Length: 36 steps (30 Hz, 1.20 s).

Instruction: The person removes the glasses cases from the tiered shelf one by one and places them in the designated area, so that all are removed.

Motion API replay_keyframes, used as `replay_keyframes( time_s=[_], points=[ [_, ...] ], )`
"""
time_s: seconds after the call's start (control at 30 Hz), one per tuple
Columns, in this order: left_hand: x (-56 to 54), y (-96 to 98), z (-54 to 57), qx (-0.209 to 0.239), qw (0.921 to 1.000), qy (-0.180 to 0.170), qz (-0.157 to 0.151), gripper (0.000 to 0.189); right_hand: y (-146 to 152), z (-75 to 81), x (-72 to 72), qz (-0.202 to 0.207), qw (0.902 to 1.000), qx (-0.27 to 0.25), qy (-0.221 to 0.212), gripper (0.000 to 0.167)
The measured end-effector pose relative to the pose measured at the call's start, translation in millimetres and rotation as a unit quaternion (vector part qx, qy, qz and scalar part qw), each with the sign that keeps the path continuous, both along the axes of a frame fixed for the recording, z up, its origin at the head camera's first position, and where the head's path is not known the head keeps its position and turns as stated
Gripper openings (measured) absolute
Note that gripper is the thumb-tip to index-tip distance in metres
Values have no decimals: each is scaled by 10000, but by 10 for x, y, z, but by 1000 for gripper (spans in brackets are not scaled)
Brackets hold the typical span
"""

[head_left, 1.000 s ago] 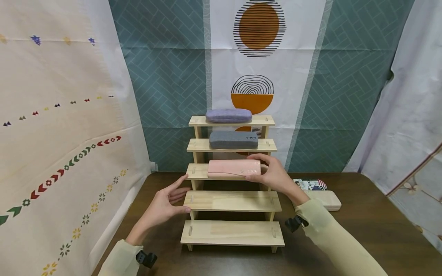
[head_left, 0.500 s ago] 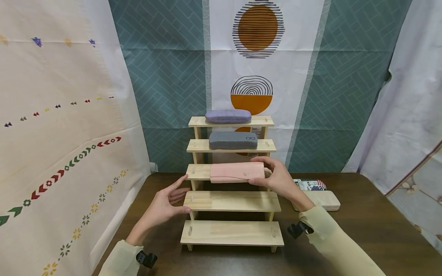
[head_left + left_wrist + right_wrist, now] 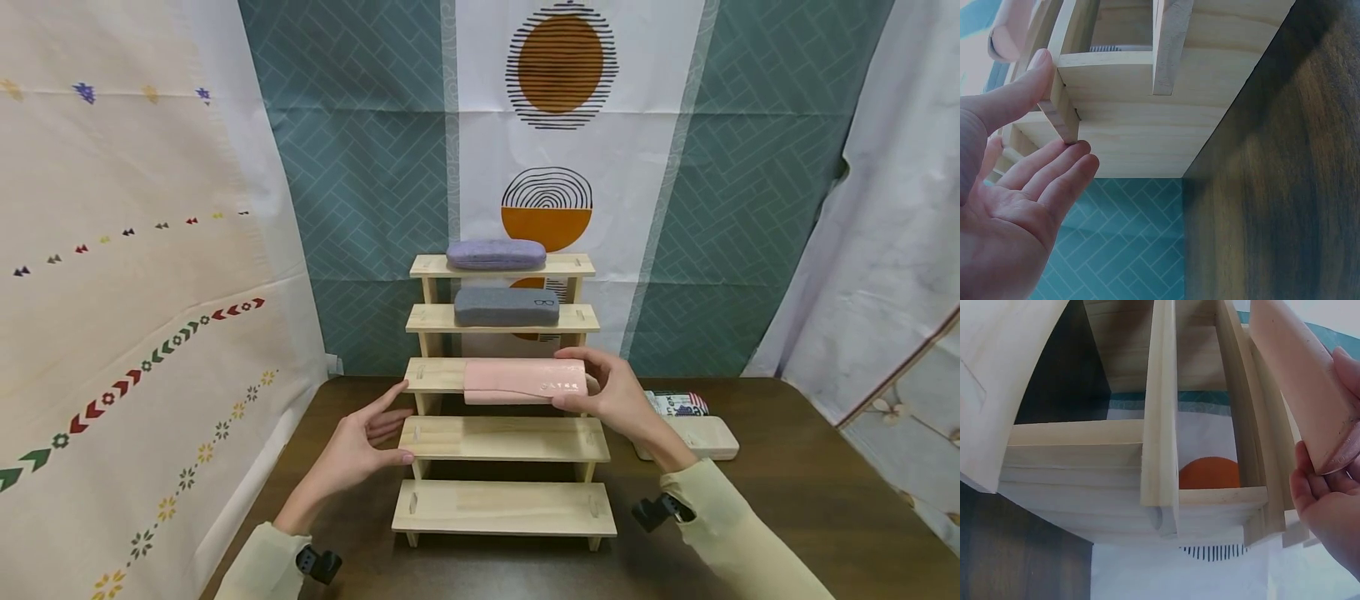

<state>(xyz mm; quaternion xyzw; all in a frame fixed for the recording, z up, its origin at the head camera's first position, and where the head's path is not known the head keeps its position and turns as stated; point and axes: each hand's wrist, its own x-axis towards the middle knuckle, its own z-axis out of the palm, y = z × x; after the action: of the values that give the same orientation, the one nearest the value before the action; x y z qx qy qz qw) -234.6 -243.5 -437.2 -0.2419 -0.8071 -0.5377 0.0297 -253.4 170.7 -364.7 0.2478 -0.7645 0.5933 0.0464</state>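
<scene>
A light wooden tiered rack (image 3: 504, 437) stands on the table. At its left side my left hand (image 3: 356, 446) holds the end of a board (image 3: 1060, 112), thumb on one edge and fingertips on the other. My right hand (image 3: 611, 396) grips the right end of a pink glasses case (image 3: 517, 382), thumb in front and fingers behind. The case lies level in front of the middle shelf, overhanging its front edge; contact with the shelf is hidden. A grey glasses case (image 3: 506, 307) rests on the shelf above, a purple glasses case (image 3: 497, 254) on the top one.
A cream case (image 3: 705, 437) lies on the dark table (image 3: 795, 492) right of the rack, partly behind my right arm. A printed item (image 3: 678, 404) lies behind it. Patterned cloths (image 3: 360, 208) hang at the back and both sides.
My right hand has drawn the pink glasses case to the right and forward, slightly off the middle shelf's front edge. My left hand keeps its place on the rack.
</scene>
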Motion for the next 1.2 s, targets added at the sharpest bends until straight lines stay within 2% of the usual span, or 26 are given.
replay_keyframes(
  time_s=[0.67,1.2],
  points=[
    [7,-2,5,-9,9999,121,14,107,280,-81,161,-61,9993,39,357,60],
    [10,-1,4,-48,9999,132,23,107,554,-155,296,-64,9993,48,363,62]
  ],
)
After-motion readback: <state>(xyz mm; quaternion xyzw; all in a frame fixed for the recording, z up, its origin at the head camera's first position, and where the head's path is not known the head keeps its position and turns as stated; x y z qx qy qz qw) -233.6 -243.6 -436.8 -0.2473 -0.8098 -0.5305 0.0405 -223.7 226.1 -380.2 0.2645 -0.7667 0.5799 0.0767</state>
